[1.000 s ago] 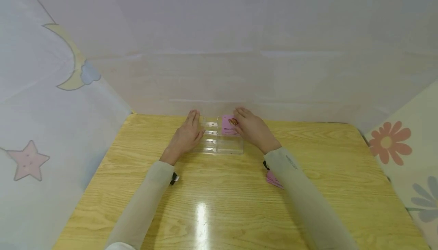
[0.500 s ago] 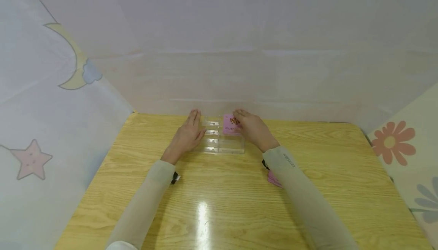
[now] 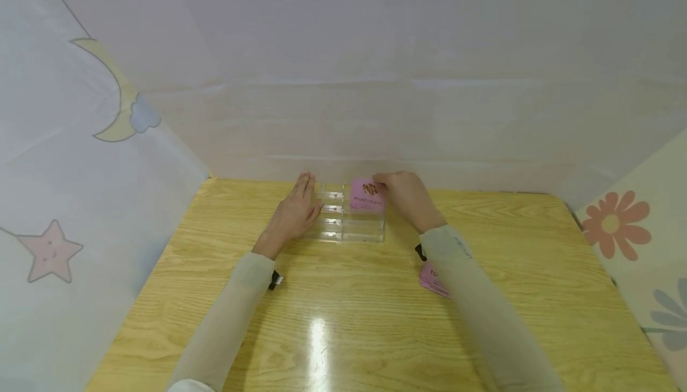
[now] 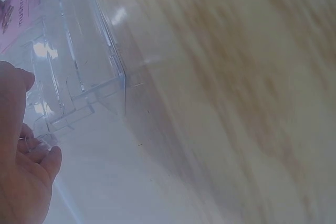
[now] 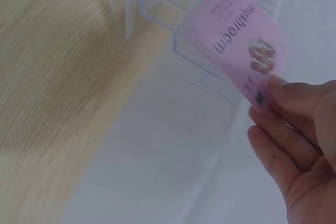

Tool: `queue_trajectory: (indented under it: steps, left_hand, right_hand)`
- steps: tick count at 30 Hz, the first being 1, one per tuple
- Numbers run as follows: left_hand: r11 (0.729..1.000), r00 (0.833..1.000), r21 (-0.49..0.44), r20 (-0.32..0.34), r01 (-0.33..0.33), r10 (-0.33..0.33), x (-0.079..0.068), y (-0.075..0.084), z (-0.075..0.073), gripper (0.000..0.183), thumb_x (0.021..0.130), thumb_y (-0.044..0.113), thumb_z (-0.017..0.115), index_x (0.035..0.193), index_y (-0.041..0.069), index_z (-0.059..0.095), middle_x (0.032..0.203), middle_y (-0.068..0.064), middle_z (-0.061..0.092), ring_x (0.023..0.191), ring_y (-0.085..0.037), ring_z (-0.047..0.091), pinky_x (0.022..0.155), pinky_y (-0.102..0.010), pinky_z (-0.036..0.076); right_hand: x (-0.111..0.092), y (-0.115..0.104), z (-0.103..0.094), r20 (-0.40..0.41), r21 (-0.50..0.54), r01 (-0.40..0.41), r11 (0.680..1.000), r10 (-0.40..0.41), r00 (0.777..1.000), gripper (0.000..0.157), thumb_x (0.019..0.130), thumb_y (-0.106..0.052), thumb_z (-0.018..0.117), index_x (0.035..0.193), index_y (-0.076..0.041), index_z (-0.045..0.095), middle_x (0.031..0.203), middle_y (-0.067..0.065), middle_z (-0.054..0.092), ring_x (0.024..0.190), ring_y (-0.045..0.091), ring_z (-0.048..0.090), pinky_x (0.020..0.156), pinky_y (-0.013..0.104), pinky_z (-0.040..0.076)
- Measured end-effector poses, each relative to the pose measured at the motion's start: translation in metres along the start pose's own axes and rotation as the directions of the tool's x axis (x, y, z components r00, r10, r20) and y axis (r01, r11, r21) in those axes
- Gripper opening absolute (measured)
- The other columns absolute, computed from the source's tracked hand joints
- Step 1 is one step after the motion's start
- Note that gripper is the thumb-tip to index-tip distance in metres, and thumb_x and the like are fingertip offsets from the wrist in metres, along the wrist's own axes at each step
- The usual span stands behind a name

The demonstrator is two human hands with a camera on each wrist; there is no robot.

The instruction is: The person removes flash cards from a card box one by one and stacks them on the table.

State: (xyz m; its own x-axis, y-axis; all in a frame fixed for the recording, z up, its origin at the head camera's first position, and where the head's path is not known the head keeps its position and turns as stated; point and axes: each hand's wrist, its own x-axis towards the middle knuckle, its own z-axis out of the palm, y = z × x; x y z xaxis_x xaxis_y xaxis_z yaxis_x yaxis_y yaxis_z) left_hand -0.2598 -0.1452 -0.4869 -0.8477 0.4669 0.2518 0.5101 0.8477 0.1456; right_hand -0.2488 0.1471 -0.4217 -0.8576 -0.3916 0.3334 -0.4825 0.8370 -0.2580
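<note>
A clear plastic tiered rack (image 3: 362,232) stands at the table's far edge. My left hand (image 3: 292,214) grips its left end; in the left wrist view the fingers (image 4: 37,153) curl at the end of the clear tiers, thumb above. A pink flashcard (image 3: 367,196) printed "mushroom" leans in the upper tiers on the right side. My right hand (image 3: 412,200) pinches that card's upper right corner between thumb and fingers, as the right wrist view shows on the card (image 5: 239,38). The card's lower edge sits within the rack.
A small stack of pink cards (image 3: 433,281) lies on the wooden table (image 3: 365,320), partly under the right forearm. A pale fabric wall (image 3: 343,129) rises right behind the rack. Printed fabric panels flank the table on both sides.
My right hand has shifted slightly right and turned, uncovering more of the mushroom card while keeping its corner. More of the card stack shows. The left hand stays at the rack.
</note>
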Motion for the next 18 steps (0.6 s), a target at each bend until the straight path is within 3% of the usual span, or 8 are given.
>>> queue_trajectory:
  steps: [6, 9, 13, 18]
  left_hand:
    - [1.0, 1.0, 0.008, 0.01, 0.009, -0.009, -0.001, -0.001, 0.001, 0.073, 0.112, 0.034, 0.047, 0.163, -0.011, 0.02, 0.17, -0.031, 0.026, 0.161, -0.04, 0.027, 0.106, -0.045, 0.059]
    - [1.0, 1.0, -0.006, 0.012, 0.008, -0.008, -0.001, 0.0, 0.001, 0.074, 0.112, 0.035, 0.048, 0.163, -0.011, 0.02, 0.17, -0.031, 0.026, 0.161, -0.041, 0.027, 0.103, -0.045, 0.06]
    - [1.0, 1.0, -0.004, 0.016, 0.007, -0.007, 0.0, 0.001, 0.0, 0.074, 0.112, 0.035, 0.047, 0.163, -0.01, 0.019, 0.17, -0.031, 0.026, 0.161, -0.04, 0.027, 0.102, -0.044, 0.061]
    - [1.0, 1.0, 0.002, 0.013, 0.017, -0.017, -0.001, 0.001, -0.001, 0.073, 0.112, 0.035, 0.047, 0.163, -0.01, 0.019, 0.17, -0.031, 0.026, 0.16, -0.04, 0.028, 0.09, -0.041, 0.066]
  right_hand:
    - [0.001, 0.003, 0.002, 0.102, -0.001, -0.054, 0.999, 0.054, 0.993, 0.043, 0.096, -0.023, 0.078, 0.132, 0.0, 0.07, 0.116, 0.017, 0.079, 0.1, 0.031, 0.077, 0.096, 0.047, 0.063]
    - [0.002, 0.004, 0.008, 0.137, 0.002, -0.062, 0.998, 0.061, 0.989, 0.049, 0.094, -0.025, 0.08, 0.135, -0.001, 0.068, 0.119, 0.016, 0.078, 0.104, 0.032, 0.077, 0.098, 0.047, 0.063]
    - [0.003, 0.006, 0.008, 0.096, 0.005, -0.069, 0.998, 0.068, 0.993, 0.042, 0.094, -0.021, 0.079, 0.131, -0.003, 0.072, 0.121, 0.015, 0.079, 0.105, 0.033, 0.077, 0.098, 0.047, 0.063]
    - [0.005, 0.009, -0.003, 0.037, 0.022, -0.07, 0.997, 0.069, 0.997, 0.029, 0.097, -0.018, 0.075, 0.123, -0.005, 0.077, 0.116, 0.015, 0.08, 0.095, 0.031, 0.077, 0.089, 0.047, 0.064]
